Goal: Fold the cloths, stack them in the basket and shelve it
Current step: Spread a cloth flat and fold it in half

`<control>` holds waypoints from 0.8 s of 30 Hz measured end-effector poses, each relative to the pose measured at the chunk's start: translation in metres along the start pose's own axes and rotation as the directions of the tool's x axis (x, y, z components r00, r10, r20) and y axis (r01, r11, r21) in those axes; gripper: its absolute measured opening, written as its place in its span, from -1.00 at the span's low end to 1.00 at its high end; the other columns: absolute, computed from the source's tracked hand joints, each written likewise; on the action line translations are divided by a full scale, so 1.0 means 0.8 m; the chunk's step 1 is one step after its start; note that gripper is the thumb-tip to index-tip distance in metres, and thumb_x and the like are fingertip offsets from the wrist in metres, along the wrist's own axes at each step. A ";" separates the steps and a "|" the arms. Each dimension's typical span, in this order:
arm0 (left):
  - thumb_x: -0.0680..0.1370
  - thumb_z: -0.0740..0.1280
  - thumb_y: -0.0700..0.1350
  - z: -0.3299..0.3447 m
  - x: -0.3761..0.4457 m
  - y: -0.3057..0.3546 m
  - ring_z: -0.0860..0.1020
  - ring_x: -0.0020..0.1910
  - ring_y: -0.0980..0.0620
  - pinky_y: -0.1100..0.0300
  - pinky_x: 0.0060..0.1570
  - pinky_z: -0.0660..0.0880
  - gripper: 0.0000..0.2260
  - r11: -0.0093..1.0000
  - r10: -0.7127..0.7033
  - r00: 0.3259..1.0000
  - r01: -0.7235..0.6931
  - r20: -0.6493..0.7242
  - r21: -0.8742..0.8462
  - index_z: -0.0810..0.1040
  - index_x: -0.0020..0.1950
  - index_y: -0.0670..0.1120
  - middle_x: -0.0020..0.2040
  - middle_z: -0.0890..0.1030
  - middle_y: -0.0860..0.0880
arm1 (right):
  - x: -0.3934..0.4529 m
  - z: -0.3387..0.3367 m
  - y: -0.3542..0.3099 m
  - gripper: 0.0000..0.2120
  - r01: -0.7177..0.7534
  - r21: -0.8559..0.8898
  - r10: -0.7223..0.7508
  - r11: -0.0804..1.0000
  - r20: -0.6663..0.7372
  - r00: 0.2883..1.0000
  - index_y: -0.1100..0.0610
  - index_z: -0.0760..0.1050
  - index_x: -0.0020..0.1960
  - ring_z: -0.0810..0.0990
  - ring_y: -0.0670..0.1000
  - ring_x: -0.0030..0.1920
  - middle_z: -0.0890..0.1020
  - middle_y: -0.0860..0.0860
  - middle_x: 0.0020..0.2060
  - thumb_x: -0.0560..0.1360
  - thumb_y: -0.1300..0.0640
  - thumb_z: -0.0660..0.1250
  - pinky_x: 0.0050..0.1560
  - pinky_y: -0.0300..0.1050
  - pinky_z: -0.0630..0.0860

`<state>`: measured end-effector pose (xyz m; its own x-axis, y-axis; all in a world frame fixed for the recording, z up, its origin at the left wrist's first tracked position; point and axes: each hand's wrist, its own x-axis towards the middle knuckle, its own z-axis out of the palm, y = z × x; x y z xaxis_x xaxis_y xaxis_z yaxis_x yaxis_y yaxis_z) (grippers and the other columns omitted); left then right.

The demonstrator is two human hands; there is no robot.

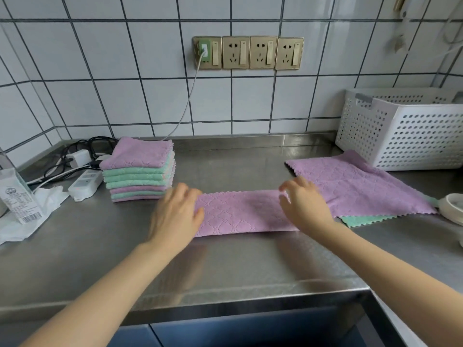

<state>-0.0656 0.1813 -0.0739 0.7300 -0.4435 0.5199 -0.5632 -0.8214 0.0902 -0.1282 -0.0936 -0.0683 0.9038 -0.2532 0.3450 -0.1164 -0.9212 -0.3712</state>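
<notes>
White tiled wall with dark grout at far side; four brass sockets centred; stainless steel counter below, reflective.

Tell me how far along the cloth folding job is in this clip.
Done: a stack of folded cloths sits on the steel counter. In hand: the left hand and right hand are on a purple cloth folded into a strip. Left: a flat purple cloth and a green cloth under it are unfolded; nothing shows in the white basket, which is not shelved.
</notes>
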 end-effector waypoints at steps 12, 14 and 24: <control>0.33 -0.30 0.44 -0.005 -0.083 0.023 -0.29 0.50 0.19 0.07 0.47 -0.28 -0.22 0.990 0.122 0.805 -0.059 0.581 -0.126 -0.14 0.53 0.21 0.49 -0.25 0.27 | -0.092 -0.011 0.041 -0.67 0.450 0.066 -0.450 0.891 0.269 0.852 -0.01 0.47 0.33 0.46 -0.08 0.29 0.51 -0.09 0.30 0.59 0.10 0.19 0.33 -0.25 0.33; 0.30 -0.33 0.44 -0.012 -0.089 0.018 -0.26 0.50 0.17 0.04 0.48 -0.26 -0.17 0.996 0.052 0.807 0.000 0.589 -0.088 -0.13 0.54 0.17 0.48 -0.25 0.24 | -0.088 -0.013 0.052 -0.69 0.418 0.048 -0.418 0.907 0.217 0.882 0.04 0.50 0.28 0.53 -0.03 0.19 0.56 -0.05 0.19 0.55 0.17 0.27 0.24 -0.21 0.41; 0.52 -0.04 0.32 -0.008 -0.077 0.090 -0.16 0.54 0.04 -0.03 0.49 -0.24 -0.32 0.988 0.064 0.869 0.015 0.490 -0.154 -0.11 0.56 0.06 0.57 -0.05 0.08 | -0.090 -0.025 0.006 -0.88 0.459 -0.214 -0.462 0.862 0.040 0.886 0.11 0.47 -0.24 0.50 0.11 -0.28 0.52 -0.01 -0.33 0.42 0.14 0.18 -0.32 -0.03 0.46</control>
<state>-0.1536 0.1516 -0.0941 0.7885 -0.6137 0.0412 -0.6054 -0.7625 0.2280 -0.2019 -0.0861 -0.0777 0.8709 0.2132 0.4429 0.2268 -0.9737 0.0228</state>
